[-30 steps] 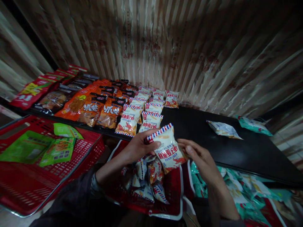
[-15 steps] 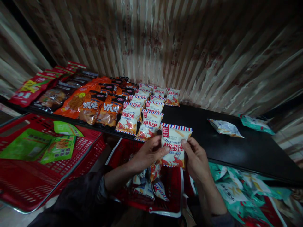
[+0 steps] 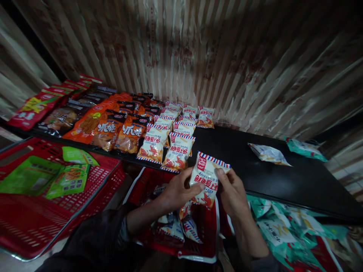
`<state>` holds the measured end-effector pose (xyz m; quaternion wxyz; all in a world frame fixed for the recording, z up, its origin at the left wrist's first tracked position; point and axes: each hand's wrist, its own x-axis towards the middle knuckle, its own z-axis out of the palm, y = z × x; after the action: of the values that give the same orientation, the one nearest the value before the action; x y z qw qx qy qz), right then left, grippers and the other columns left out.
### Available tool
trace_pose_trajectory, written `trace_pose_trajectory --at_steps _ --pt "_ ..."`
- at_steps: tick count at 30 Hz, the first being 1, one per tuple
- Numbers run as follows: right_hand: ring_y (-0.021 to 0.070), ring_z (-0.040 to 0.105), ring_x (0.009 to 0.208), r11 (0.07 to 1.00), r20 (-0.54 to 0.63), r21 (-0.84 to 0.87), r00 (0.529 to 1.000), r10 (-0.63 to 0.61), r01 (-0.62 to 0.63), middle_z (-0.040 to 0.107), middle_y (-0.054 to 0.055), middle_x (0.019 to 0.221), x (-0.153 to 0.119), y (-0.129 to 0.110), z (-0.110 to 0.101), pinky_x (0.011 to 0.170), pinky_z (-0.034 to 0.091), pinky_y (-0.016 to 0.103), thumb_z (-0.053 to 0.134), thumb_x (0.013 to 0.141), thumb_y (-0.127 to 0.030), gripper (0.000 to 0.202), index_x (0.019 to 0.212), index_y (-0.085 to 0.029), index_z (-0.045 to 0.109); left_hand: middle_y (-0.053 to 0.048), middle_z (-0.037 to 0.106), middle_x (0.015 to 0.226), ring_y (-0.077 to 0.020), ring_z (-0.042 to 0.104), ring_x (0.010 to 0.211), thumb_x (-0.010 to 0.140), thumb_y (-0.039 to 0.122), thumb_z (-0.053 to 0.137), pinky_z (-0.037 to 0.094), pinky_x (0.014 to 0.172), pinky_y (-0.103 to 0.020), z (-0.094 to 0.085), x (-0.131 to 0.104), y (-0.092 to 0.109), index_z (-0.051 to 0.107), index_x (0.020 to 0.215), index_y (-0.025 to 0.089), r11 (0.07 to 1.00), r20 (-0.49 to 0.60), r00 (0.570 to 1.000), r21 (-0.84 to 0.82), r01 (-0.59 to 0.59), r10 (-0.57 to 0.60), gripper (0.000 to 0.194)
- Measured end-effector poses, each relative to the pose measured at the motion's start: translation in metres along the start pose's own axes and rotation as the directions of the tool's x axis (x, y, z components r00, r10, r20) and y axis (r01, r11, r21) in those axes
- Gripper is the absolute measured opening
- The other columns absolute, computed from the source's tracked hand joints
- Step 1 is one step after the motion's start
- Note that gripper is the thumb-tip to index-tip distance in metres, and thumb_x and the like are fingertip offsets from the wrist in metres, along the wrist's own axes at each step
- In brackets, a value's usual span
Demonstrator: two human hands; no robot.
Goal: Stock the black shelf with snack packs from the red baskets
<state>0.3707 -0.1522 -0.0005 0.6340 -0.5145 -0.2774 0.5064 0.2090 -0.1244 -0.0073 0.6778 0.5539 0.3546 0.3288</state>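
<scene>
Between my two hands is a white snack bag (image 3: 206,177) with a striped top edge, red lettering and orange at the bottom. My left hand (image 3: 180,189) grips its left side, thumb across the front. On its upper right side my right hand (image 3: 231,187) pinches it. The bag is tilted, just in front of the black shelf (image 3: 227,147) and above a red basket (image 3: 198,247). More striped snack bags (image 3: 178,151) stand in rows on the shelf, just beyond my left hand. Several similar packets (image 3: 171,228) lie in the basket below, partly hidden by my left arm.
Orange and black packets (image 3: 129,132) and red packets (image 3: 31,107) fill the shelf's left part. A white packet (image 3: 268,154) and a teal one (image 3: 306,149) lie at right. Another red basket (image 3: 93,196) holds green packets (image 3: 69,181). Teal bags (image 3: 283,230) are heaped below right.
The held snack bag has tilted clockwise and dropped slightly, with both hands still on it. The shelf goods look unchanged.
</scene>
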Motion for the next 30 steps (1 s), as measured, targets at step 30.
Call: trace_pose_trajectory --at_steps 30 --pt "0.0166 0.068 0.066 0.985 -0.212 0.111 0.971 -0.107 0.133 0.073 -0.002 0.072 0.023 -0.006 -0.021 0.068 0.056 0.031 0.087 0.062 -0.039 0.030 0.076 -0.021 0.068 -0.009 0.072 0.118 -0.0272 0.066 0.107 0.080 0.040 0.067 0.053 0.093 -0.040 0.001 -0.004 0.005 0.062 0.127 0.014 0.999 0.000 1.000 0.045 0.015 -0.015 0.053"
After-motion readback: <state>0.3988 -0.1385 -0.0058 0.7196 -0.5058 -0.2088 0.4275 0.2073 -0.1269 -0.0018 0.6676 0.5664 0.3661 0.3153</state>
